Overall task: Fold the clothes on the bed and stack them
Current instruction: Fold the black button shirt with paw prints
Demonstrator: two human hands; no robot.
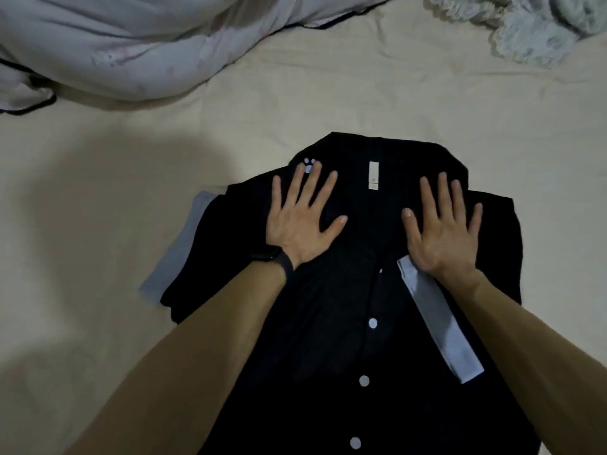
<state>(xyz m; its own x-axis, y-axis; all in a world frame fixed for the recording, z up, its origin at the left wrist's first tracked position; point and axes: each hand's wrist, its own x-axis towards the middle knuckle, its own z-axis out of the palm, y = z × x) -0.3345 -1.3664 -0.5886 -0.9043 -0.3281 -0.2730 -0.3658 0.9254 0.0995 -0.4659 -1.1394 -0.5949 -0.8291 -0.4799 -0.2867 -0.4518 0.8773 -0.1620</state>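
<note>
Head view: we press our left hand (pixel 302 221) and right hand (pixel 443 231) flat on the black shirt (pixel 345 290), fingers spread and straight, pinching nothing, one on either side of its white neck label (pixel 373 175). The shirt lies on the bed sheet (pixel 98 224), its white buttons (pixel 372 323) running toward us. A blue-grey garment (pixel 177 257) peeks from under the shirt's left edge; a pale strip (pixel 440 323) lies on the shirt just below the right hand. We judge this to be smoothing before the fold. The next move calls for gripping a side edge and turning it inward over the shirt's middle.
</note>
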